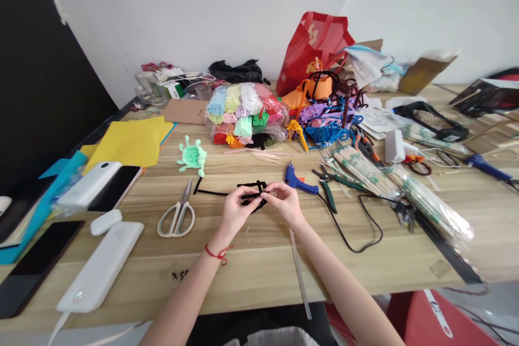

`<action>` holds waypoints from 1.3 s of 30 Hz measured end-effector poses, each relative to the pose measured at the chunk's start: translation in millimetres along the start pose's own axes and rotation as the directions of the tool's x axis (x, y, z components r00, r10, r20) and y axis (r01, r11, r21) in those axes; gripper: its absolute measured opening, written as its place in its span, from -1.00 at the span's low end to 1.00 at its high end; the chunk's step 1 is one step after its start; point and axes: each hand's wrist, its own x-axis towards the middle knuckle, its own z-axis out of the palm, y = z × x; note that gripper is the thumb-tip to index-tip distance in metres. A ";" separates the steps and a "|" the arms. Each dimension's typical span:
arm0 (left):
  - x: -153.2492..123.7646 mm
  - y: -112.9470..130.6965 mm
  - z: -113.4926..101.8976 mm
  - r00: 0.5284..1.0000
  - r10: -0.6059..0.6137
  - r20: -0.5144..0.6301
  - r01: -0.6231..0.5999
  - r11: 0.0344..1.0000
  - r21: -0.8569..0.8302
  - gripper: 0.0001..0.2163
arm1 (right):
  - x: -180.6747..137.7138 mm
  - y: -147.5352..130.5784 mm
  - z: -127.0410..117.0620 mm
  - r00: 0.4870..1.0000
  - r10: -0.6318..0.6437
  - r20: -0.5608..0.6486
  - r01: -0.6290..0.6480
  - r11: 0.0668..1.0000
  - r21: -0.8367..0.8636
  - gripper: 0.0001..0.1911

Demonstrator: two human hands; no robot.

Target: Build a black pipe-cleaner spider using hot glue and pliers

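Near the middle of the table, my left hand (239,206) and my right hand (284,200) meet with fingertips pinched on a black pipe cleaner piece (252,186), bent into a small frame-like shape. A straight black pipe cleaner (213,192) runs leftward from it along the wood, and a shorter black bit lies at its left end. White-handled scissors (177,213) rest left of my left hand, points away from me. Behind them sits a mint-green fuzzy figure (192,156). A blue hot glue gun (299,179) lies just beyond my right hand.
A bag of coloured pipe cleaner bundles (245,113) and a red bag (314,48) stand at the back. Pliers (330,194), a black cable (359,250) and packs of wooden sticks (360,170) lie right. Phones and a white power bank (103,265) lie left; a clear glue stick (300,275) is in front.
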 end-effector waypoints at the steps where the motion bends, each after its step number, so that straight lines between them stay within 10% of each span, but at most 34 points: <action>1: 0.2 0.3 0.0 1.000 -0.005 -0.002 0.005 1.000 -0.006 -0.87 | 0.1 0.7 0.3 1.000 0.002 -0.007 -0.002 1.000 -0.005 -0.73; 16: 8.8 -7.6 -9.2 0.977 -0.209 -0.028 0.197 0.952 -0.236 -0.73 | 5.4 -2.8 -11.0 0.975 -0.086 0.206 0.122 0.978 -0.171 -0.63; 39: 11.4 -9.7 -15.7 0.998 -0.053 0.040 0.055 0.998 -0.044 -0.77 | 6.1 -12.8 -10.7 0.996 0.076 0.038 -0.074 0.997 -0.032 -0.55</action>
